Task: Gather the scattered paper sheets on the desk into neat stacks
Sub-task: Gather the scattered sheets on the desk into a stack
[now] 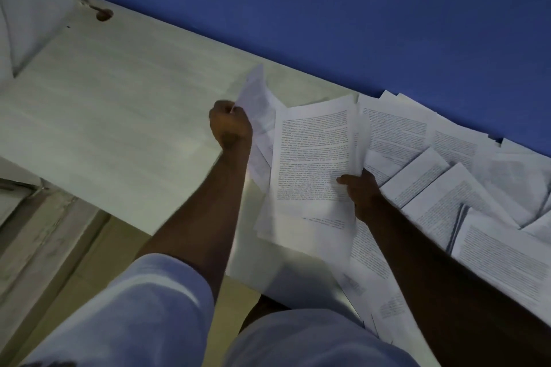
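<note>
My left hand [230,125] clamps one curled white printed sheet [258,101], lifted to add. My right hand's [362,191] fingers pinch the gathered bundle of printed sheets [313,158], raised off the pale wooden worktop [119,98] for squaring.

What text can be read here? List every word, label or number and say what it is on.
Nothing can be quoted.
Held bundle of sheets in the right hand: dense printed paragraphs, too small and blurred to read.
Bent sheet gripped by the left hand: faint print, unreadable.
Scattered sheets on the desk: printed lines, too blurred to read.
Blue wall: no text.
</note>
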